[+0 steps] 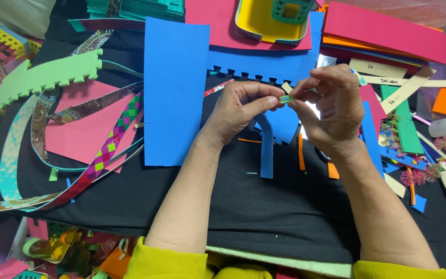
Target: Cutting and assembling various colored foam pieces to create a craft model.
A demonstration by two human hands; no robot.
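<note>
I have a small green strip [286,98] pinched between both hands near the middle of the frame, a little above centre. My left hand [241,108] closes thumb and forefinger on one end; my right hand [331,106] nips the other end with its fingertips, the rest of the fingers curled. Beneath them lies a black cloth [243,206] — a large blue foam sheet [176,88] sits just left of my left hand, a curved blue strip [266,150] below it.

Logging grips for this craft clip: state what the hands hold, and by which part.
Both hands pinch one small green strip piece: left hand on its left end, right hand on its right end, between thumb and fingertips.
</note>
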